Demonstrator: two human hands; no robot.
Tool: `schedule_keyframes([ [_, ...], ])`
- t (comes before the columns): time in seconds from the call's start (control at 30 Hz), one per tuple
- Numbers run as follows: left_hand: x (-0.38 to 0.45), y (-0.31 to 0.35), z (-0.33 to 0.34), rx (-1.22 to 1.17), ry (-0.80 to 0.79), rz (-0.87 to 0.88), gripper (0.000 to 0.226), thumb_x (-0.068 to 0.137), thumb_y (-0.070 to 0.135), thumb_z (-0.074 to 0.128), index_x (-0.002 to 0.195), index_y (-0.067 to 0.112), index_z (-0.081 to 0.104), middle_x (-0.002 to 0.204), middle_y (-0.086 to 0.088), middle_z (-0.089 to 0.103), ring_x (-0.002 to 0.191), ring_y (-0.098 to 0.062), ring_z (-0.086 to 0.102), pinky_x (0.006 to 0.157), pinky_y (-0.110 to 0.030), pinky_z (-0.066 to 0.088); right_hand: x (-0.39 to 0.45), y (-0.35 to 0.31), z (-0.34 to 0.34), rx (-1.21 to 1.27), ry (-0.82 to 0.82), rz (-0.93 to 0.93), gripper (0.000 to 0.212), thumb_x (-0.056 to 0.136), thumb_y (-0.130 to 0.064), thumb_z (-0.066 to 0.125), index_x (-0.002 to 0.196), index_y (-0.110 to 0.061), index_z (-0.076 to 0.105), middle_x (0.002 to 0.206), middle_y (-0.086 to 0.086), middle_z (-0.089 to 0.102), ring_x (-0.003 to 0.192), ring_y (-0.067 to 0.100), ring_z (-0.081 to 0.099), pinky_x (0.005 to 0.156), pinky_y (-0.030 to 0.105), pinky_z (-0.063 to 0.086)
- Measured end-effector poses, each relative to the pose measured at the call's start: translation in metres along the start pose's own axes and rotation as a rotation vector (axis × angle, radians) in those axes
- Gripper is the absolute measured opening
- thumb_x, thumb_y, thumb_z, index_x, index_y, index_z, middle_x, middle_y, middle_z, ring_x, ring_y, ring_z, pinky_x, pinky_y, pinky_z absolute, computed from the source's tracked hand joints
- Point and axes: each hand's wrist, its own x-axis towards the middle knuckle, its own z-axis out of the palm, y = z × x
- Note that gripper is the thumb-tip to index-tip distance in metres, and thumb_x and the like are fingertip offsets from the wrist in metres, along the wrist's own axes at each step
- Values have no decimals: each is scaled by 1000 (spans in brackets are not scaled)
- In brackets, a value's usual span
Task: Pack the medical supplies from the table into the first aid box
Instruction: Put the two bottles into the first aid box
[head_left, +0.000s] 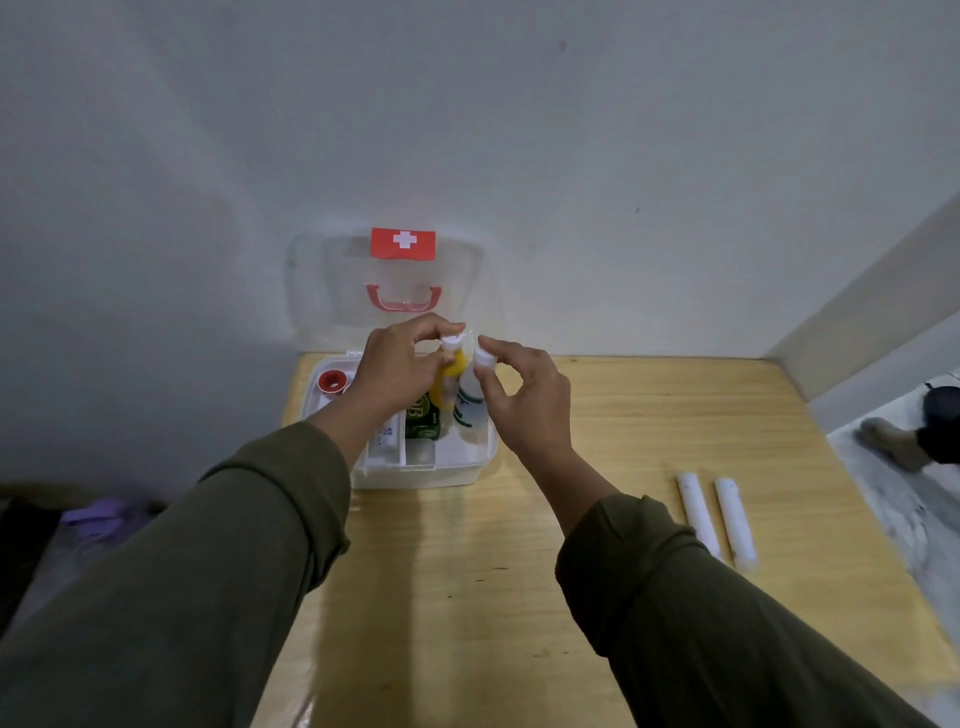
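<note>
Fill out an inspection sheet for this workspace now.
Surface: wooden table, glossy.
Job's things: first aid box open, lid upright; yellow bottle and white bottle standing inside; red-capped item in left compartment; two white tubes still on the table.
Clutter: purple object off the table, left.
Hands: left hand pinches the yellow bottle's cap; right hand touches the white bottle's cap.
Cables: nothing seen.
Surroundings: plain wall; a foot at right.

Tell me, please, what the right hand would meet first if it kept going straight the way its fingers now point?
Most likely the white-capped bottle in the first aid box: the right hand reaches up-left, fingertips at its cap; actual contact is unclear.
</note>
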Motion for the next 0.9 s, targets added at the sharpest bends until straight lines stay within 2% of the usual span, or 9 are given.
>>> schedule_keyframes([
  [0.17,8,-3,0,-14,-47,23,28,82,13,68,106,28,65,119,4,66,116,-13,56,93,-24,38,1,11,8,-50,-32,-37,29,81,-18,69,109,-22,67,104,1,70,103,18,56,88,37,47],
  [0.37,10,-8,3,-53,-77,-6,26,81,10,69,101,27,65,121,3,65,116,-11,55,92,-24,38,-2,23,13,-78,-51,-13,28,80,-21,68,108,-23,67,102,1,69,102,16,53,88,37,44],
  [0.5,11,-16,4,-27,-127,-14,25,81,10,68,95,31,64,116,5,65,105,-6,54,86,-22,38,-5,27,16,-105,-88,-27,29,80,-20,68,109,-23,66,103,1,69,104,19,53,88,40,43],
  [0.63,15,-26,9,77,-145,-5,24,82,11,67,92,33,63,110,3,68,101,-14,58,80,-25,42,-5,32,18,-141,-106,-41,36,80,-21,67,115,-26,62,105,-3,67,106,21,52,84,33,34],
  [0.7,15,-30,11,134,-157,10,26,81,14,69,91,36,61,107,3,69,105,-20,59,86,-33,47,-4,34,19,-160,-117,-41,42,79,-23,67,120,-27,58,107,-4,67,108,20,52,83,31,30],
  [0.8,16,-33,11,195,-148,59,27,79,16,71,92,38,61,106,3,69,106,-24,58,95,-46,45,-3,37,21,-168,-123,-27,47,79,-24,66,124,-29,54,104,-5,67,111,19,50,83,31,30],
  [0.9,18,-32,12,259,-120,103,27,78,17,72,101,29,66,113,-1,65,110,-22,54,100,-45,39,-3,39,22,-166,-124,-10,49,80,-26,66,126,-29,51,103,-5,68,111,19,47,84,31,29],
])
